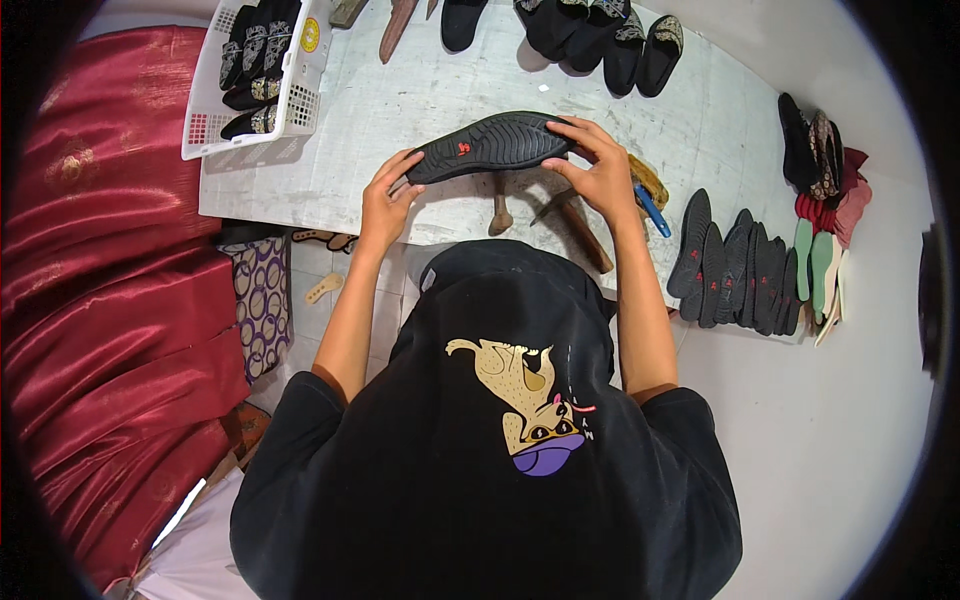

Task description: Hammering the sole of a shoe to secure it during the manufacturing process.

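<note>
A black shoe sole [490,147] is held up level over the near part of the table, its wavy-ridged face and small red mark showing. My left hand [387,203] pinches its left end between thumb and fingers. At the other end my right hand [603,172] grips it, fingers over the top edge and thumb below. Under the sole, a tool with a flared end [501,217] lies partly hidden. A hammer [588,238] with a wooden handle rests near my right wrist, beside a blue-handled brush [650,208].
The white table [370,100] holds a white plastic basket [310,75] of black patterned shoes at far left. Several black shoes [625,55] stand along the far side. To the right are a row of black soles [740,265] and green insoles [822,265]. Red cloth [130,250] drapes at left.
</note>
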Tool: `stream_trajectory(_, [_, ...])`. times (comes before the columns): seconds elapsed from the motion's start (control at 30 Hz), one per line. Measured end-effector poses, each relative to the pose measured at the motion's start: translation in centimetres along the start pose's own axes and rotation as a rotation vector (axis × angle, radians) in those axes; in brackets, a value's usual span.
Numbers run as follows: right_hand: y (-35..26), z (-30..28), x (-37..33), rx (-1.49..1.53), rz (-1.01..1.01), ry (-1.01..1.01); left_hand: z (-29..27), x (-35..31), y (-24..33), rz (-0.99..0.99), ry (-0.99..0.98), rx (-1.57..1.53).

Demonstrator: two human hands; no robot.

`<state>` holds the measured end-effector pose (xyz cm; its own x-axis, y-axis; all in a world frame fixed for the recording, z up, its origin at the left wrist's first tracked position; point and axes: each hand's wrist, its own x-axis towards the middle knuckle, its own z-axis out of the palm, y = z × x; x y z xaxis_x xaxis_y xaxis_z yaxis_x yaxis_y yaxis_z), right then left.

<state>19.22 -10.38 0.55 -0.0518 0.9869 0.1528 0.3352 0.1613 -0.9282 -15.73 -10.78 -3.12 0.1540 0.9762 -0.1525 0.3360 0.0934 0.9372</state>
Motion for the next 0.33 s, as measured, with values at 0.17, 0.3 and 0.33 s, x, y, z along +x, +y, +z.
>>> stream_trajectory(0.17, [0.4,-2.6,-1.8,-0.024,0.115,0.152,0.4,2.5,3.6,0.129,-0.065,0.118])
stream_trajectory(0.3, [2.7,-5.8,-4.4,0.184,0.272,0.254,1.9,4.7,8.0,0.320,-0.148,0.176])
stream_trajectory(0.33, [1.5,-6.0,-4.5,0.274,0.192,0.281,2.4,5.5,8.4,0.372,-0.163,0.196])
